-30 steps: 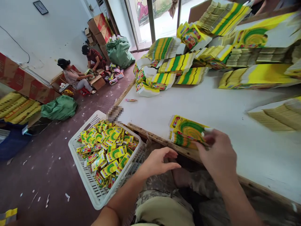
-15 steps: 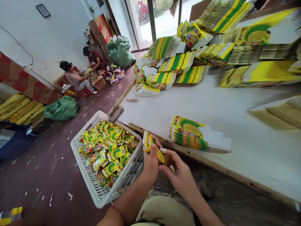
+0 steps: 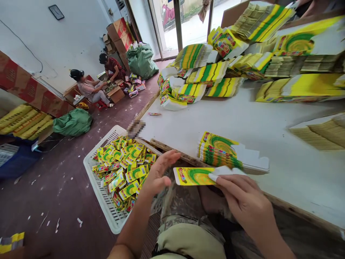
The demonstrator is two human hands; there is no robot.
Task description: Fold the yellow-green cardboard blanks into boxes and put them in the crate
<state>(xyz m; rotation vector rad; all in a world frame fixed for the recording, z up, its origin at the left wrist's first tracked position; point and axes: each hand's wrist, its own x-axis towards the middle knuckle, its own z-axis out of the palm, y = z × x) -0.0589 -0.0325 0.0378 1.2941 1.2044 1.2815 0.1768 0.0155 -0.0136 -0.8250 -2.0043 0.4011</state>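
Observation:
A flattened yellow and green carton (image 3: 194,176) with white end flaps lies level in front of me. My right hand (image 3: 244,198) pinches it near the flap end, with a white cover on one fingertip. My left hand (image 3: 159,172) is open beside the carton's other end, fingers apart and nothing in them. Just beyond the right hand, a stack of flat cartons (image 3: 219,149) rests on the white table (image 3: 172,133). Left of my left hand stands a white plastic basket (image 3: 90,172) heaped with folded yellow cartons (image 3: 129,172).
Bundles of flat cartons (image 3: 207,73) pile up at the table's far side. A wooden edge (image 3: 185,156) runs along the table front. Two people (image 3: 94,91) sit on low seats at the far left, near a green sack (image 3: 142,61). Scraps litter the floor.
The folded carton has left my left hand, which has opened and moved left. My right hand has moved right and now holds a flattened carton.

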